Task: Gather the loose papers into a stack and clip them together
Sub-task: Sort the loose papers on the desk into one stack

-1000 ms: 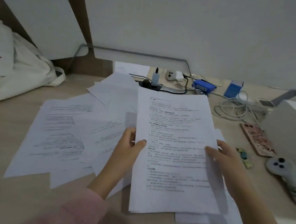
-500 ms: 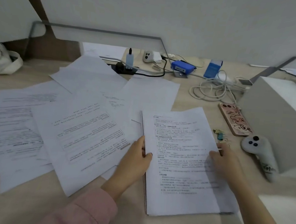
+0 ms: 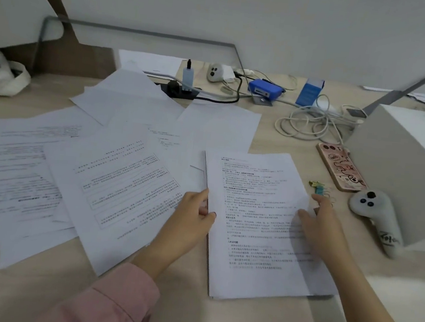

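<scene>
Left hand (image 3: 195, 216) pinching left edge of stack (image 3: 259, 231), thumb on top. Right hand (image 3: 322, 225) flat on right edge, fingers loose, gripping nothing. Stack lies near-right on desk (image 3: 216, 316), its near end close to desk edge.

Risks imo: pinch slips and sheets fan out, or a nudge slides stack off near edge.

Loose papers (image 3: 114, 187) overlap on left, so pulling one probably drags neighbours.

Binder clips (image 3: 318, 189) just right of stack, crowded by phone (image 3: 342, 166) and controller (image 3: 376, 217). Easy to knock.

Cables (image 3: 313, 119) far right, out of way.
</scene>
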Demonstrator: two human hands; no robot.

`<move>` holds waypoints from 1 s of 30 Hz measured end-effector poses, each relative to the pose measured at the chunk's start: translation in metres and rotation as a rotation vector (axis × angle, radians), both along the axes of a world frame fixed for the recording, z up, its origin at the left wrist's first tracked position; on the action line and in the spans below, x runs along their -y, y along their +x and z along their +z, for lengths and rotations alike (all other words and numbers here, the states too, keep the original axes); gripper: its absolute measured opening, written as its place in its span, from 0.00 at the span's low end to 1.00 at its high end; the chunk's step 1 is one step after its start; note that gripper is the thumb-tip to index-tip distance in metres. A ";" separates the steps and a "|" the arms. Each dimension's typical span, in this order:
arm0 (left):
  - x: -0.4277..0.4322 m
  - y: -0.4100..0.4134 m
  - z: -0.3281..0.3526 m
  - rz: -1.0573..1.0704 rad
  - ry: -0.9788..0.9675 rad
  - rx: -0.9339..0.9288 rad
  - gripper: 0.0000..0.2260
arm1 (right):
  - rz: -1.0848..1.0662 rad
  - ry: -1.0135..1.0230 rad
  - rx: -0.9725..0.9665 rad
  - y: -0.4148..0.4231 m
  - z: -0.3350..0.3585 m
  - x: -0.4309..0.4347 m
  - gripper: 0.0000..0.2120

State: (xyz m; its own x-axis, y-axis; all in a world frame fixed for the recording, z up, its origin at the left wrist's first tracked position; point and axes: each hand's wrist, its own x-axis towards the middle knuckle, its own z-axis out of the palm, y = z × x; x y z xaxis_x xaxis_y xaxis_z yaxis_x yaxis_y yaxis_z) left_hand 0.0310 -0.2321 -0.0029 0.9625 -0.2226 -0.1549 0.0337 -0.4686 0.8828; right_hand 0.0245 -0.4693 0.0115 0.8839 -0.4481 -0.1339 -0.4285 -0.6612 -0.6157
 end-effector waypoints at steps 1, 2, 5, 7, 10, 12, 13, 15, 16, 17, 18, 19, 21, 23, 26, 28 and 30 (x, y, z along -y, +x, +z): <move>-0.005 -0.002 0.001 0.006 -0.003 0.006 0.12 | 0.004 -0.079 0.012 -0.002 0.001 -0.002 0.23; -0.012 -0.003 0.002 0.026 -0.002 0.024 0.16 | 0.020 -0.166 0.036 -0.003 0.003 -0.005 0.23; -0.037 -0.003 0.004 0.101 0.017 0.130 0.17 | 0.124 -0.171 0.117 -0.003 0.013 -0.028 0.21; -0.057 -0.004 0.004 0.144 0.058 0.191 0.17 | 0.252 -0.086 0.126 0.003 0.019 -0.054 0.20; -0.092 -0.009 0.000 0.198 0.195 0.236 0.18 | 0.465 -0.009 0.101 0.014 0.022 -0.102 0.20; -0.116 -0.014 -0.003 0.238 0.285 0.258 0.19 | 0.563 0.023 0.066 0.021 0.020 -0.134 0.22; -0.129 -0.016 -0.005 0.262 0.325 0.252 0.20 | 0.597 0.030 0.044 0.025 0.018 -0.148 0.22; -0.159 -0.020 -0.007 0.337 0.387 0.214 0.21 | 0.620 0.036 0.009 0.035 0.014 -0.174 0.25; -0.176 -0.023 -0.007 0.386 0.415 0.190 0.22 | 0.608 0.028 -0.005 0.040 0.013 -0.184 0.27; -0.192 -0.025 -0.008 0.438 0.447 0.164 0.22 | 0.581 0.015 -0.016 0.046 0.011 -0.193 0.28; -0.208 -0.029 -0.009 0.483 0.483 0.133 0.23 | 0.545 0.003 -0.026 0.052 0.010 -0.201 0.30; -0.222 -0.031 -0.008 0.519 0.514 0.102 0.24 | 0.506 -0.004 -0.040 0.057 0.009 -0.208 0.32; -0.244 -0.034 -0.006 0.569 0.512 0.039 0.25 | 0.453 -0.040 -0.079 0.063 0.007 -0.219 0.35; -0.257 -0.030 -0.001 0.593 0.375 0.013 0.25 | 0.451 -0.145 -0.114 0.066 0.006 -0.228 0.37; -0.261 -0.017 0.010 0.598 0.042 -0.016 0.25 | 0.465 -0.186 -0.142 0.067 0.007 -0.240 0.37; -0.255 -0.008 0.015 0.602 -0.130 -0.107 0.27 | 0.476 -0.153 -0.156 0.068 0.006 -0.245 0.36; -0.251 -0.002 0.011 0.649 -0.251 -0.162 0.31 | 0.494 -0.120 -0.143 0.067 0.001 -0.247 0.35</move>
State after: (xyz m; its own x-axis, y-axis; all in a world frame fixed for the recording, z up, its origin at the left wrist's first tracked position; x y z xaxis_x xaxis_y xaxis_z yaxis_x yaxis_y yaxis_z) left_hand 0.0288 0.0185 0.0086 0.8823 0.3396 -0.3260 0.3765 -0.0934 0.9217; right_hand 0.0920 -0.2219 0.0129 0.9703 -0.0026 -0.2419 -0.1224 -0.8678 -0.4816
